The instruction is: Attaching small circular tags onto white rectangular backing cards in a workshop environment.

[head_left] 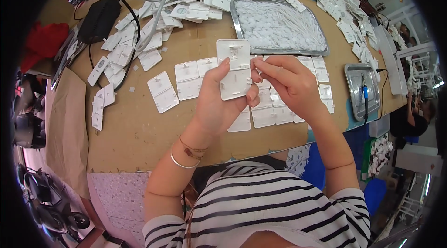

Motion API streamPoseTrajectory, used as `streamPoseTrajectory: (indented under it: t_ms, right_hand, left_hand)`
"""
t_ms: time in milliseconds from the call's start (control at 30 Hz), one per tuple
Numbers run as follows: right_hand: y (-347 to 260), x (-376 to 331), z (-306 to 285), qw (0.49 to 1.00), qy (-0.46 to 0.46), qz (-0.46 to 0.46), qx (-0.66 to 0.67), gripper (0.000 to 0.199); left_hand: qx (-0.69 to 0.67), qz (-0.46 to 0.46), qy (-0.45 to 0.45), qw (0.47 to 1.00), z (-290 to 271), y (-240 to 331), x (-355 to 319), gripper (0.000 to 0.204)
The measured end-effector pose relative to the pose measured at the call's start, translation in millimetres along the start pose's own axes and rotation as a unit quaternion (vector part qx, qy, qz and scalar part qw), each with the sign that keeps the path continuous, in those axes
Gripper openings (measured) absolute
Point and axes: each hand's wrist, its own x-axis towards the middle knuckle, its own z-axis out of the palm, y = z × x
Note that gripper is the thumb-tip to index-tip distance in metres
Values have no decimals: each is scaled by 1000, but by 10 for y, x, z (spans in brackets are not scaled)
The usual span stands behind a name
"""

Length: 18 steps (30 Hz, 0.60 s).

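A white rectangular plastic panel [235, 82] stands tilted up in my left hand [212, 99], its thumb along the left edge and the fingers behind it and at the right. Clips and small ribs show on the face turned to me. Close by the panel's right edge, my right hand [295, 85] is closed in a pinch, thumb against forefinger. Whatever is between those fingertips is too small to make out. Similar white panels [163, 92] lie in rows on the table beneath and beside both hands, partly hidden by them.
A metal tray [238, 29] of small white plastic parts lies beyond my hands. Heaps of white panels [198, 3] cover the table's back and left. At right, a smaller metal tray [356, 106] holds a blue-and-black corded tool [365, 94]. A black box [98, 20] and cables [153, 27] sit far left.
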Motion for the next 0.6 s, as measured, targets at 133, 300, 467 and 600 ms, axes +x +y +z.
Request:
streamPoseTrajectory:
  t_ms: [133,300,467,600]
  right_hand:
    - [-49,-41,-4,997,31,50,55,20]
    - [-106,35,42,944,42,202,256,6]
    - [-133,33,83,936,43,227,267,9]
    - [-200,55,121,902,32,289,319,7]
  left_hand:
    - [25,-30,-34,999,-18,31,3,54]
    - [211,-37,44,976,93,22,-22,73]
    - [241,-43,36,969,89,23,-25,83]
    - [246,-57,24,967,94,25,-43,85]
